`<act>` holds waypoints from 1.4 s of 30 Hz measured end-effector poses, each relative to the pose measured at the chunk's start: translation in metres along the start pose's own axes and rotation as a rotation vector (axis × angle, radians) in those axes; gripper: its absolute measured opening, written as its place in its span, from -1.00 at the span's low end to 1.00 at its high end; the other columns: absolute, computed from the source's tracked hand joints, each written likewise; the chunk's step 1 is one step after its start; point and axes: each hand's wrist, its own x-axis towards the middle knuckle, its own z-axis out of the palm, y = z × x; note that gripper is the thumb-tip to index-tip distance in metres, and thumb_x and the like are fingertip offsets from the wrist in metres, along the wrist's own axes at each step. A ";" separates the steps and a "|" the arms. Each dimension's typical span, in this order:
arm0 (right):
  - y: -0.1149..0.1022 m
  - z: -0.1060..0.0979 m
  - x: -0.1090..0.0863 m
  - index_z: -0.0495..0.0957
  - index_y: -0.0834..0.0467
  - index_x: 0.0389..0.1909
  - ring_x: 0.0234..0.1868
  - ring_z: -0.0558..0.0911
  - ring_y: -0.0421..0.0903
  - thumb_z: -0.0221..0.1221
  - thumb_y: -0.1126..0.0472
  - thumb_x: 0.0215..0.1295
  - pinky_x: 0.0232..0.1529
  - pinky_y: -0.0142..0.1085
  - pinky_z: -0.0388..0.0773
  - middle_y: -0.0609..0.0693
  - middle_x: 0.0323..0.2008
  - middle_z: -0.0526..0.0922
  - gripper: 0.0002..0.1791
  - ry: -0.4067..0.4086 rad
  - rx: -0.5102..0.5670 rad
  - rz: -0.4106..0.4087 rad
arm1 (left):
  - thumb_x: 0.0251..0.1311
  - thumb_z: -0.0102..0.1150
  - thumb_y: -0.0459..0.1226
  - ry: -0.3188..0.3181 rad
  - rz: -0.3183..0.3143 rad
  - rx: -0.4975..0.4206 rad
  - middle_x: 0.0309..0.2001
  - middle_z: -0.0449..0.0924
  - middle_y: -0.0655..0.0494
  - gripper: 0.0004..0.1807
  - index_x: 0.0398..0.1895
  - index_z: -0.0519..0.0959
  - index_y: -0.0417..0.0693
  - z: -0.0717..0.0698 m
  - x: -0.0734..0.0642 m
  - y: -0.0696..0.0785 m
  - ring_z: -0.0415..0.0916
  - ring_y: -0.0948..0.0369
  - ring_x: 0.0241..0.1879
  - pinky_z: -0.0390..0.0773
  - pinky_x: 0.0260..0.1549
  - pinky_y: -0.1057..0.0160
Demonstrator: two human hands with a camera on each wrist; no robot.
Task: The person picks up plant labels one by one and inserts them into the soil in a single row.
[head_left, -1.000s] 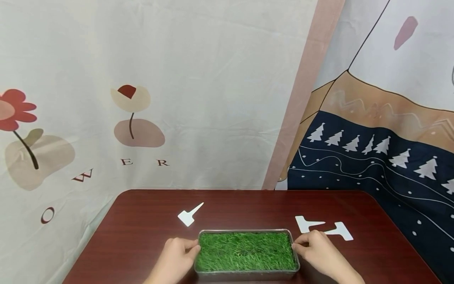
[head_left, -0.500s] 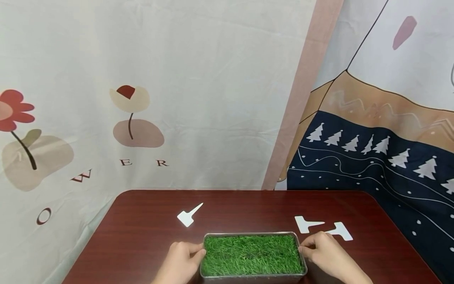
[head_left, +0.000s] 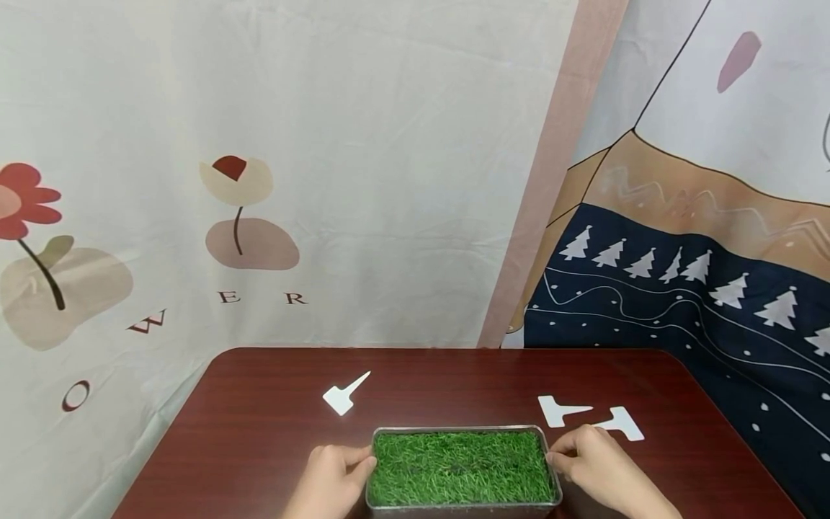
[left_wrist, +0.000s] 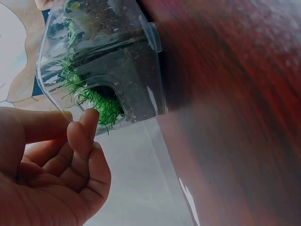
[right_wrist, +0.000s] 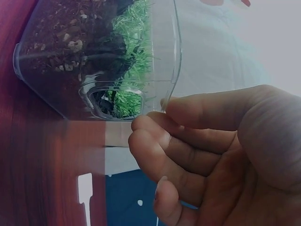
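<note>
A clear plastic box [head_left: 463, 511] stands near the front of the table, filled with dark soil [right_wrist: 61, 52] and topped with a mat of green grass [head_left: 460, 468]. At its left end, my left hand [head_left: 329, 479] pinches the rim between thumb and fingertips. My right hand [head_left: 596, 465] pinches the rim at the opposite end the same way. Both wrist views show a moulded recess in the box's end wall, just below the fingers. Behind the right hand lie two white T-shaped plant labels, one label [head_left: 553, 411] pointing toward the other label [head_left: 627, 424].
A third white plant label [head_left: 339, 401] lies on the table behind the box's left end. The dark red wooden table [head_left: 454, 382] ends at a printed cloth backdrop [head_left: 389, 180]. A navy cloth with white trees [head_left: 648, 324] hangs at the right.
Both hands have shifted the box slightly right and toward the front edge. Over the last half second, hands and box have stayed almost still. The labels lie as before.
</note>
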 end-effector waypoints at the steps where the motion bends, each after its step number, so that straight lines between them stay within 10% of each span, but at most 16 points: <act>1: 0.000 0.000 0.000 0.80 0.06 -0.39 -0.51 0.45 -0.23 0.31 0.26 0.37 -0.49 -0.31 0.38 -0.17 -0.58 0.64 -0.85 -0.002 -0.003 -0.003 | 0.26 0.42 -0.32 0.002 -0.001 0.001 -0.12 0.79 -0.13 -0.79 -0.11 0.79 -0.27 0.000 0.000 0.000 0.76 -0.12 -0.08 0.68 -0.03 -0.05; 36: 0.001 0.001 -0.003 0.79 0.03 -0.41 -0.52 0.43 -0.25 0.31 0.26 0.36 -0.48 -0.31 0.36 -0.16 -0.63 0.59 -0.84 0.016 -0.026 -0.018 | 0.27 0.39 -0.31 -0.034 -0.014 -0.071 -0.10 0.78 -0.17 -0.78 -0.09 0.78 -0.27 -0.006 0.002 0.001 0.76 -0.12 -0.05 0.67 -0.02 -0.08; 42: 0.001 0.001 -0.003 0.79 0.03 -0.40 -0.51 0.45 -0.23 0.31 0.25 0.37 -0.48 -0.30 0.37 -0.14 -0.61 0.62 -0.84 0.013 -0.012 -0.012 | 0.25 0.39 -0.36 0.074 -0.070 -0.036 -0.19 0.81 -0.01 -0.81 -0.10 0.78 -0.20 -0.020 0.014 -0.003 0.70 0.21 -0.38 0.72 -0.25 0.19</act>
